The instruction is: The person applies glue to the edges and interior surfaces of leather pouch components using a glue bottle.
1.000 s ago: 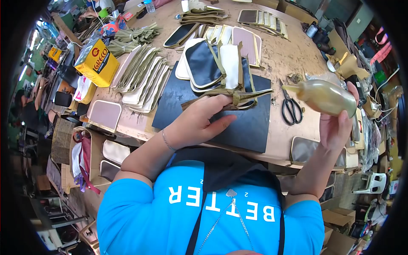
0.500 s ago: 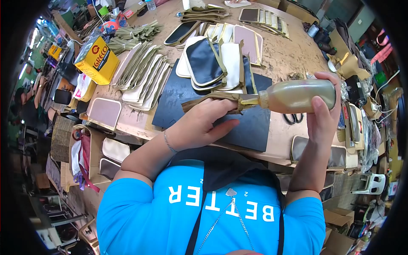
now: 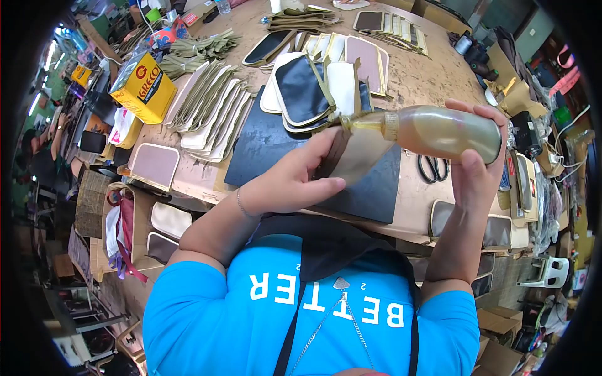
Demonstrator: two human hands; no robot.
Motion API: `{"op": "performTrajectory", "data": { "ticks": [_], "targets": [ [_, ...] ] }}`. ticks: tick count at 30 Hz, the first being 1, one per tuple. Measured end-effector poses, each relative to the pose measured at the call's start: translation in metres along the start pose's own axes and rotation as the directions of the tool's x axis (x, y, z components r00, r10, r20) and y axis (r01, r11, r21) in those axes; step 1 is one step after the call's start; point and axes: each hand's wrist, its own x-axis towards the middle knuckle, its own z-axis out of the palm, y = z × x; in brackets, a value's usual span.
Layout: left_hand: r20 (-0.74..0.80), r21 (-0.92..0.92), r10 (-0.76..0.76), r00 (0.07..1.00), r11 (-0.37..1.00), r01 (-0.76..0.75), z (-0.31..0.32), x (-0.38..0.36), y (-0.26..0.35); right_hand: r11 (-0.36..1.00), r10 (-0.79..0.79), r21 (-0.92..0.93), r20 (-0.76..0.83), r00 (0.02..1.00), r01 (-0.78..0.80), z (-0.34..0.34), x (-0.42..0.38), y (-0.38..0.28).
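My right hand is wrapped round a translucent bottle of amber liquid, lying sideways with its nozzle pointing left. The nozzle tip meets the upper edge of a tan panel with an olive zipper strip. My left hand grips that panel at its left side and holds it tilted above a black mat. Just behind, black and white panels are piled on the mat, partly hidden by the raised piece.
Rows of zippered panels and a yellow can stand to the left. Black scissors lie right of the mat. Thread spools are at the back right. A person's arm shows at the far left.
The panel in my left hand has turned from nearly edge-on to show its broad tan face. The bottle's nozzle end has risen slightly, and my left hand has rotated.
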Motion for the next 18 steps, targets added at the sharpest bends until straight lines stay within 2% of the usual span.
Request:
{"op": "performTrajectory", "data": {
  "ticks": [4,10,13,18],
  "targets": [
    [0.028,-0.224,-0.054,0.998,0.973,0.059,-0.002,0.001,0.004,0.992,-0.065,-0.103,0.082,0.994,0.074,-0.002,0.003,0.005],
    [0.04,-0.223,-0.053,0.998,0.973,0.06,-0.002,0.0,0.006,0.961,-0.033,-0.268,0.108,0.994,0.062,0.004,0.003,0.005],
    [0.034,-0.251,-0.054,0.998,0.966,0.061,-0.003,-0.001,0.006,0.977,-0.079,-0.189,0.098,0.992,0.096,0.009,0.004,0.006],
    [0.037,-0.268,-0.048,0.998,0.962,0.056,-0.005,-0.001,0.009,0.975,-0.013,-0.221,0.122,0.992,0.04,0.01,0.001,0.006]
  ]
}}
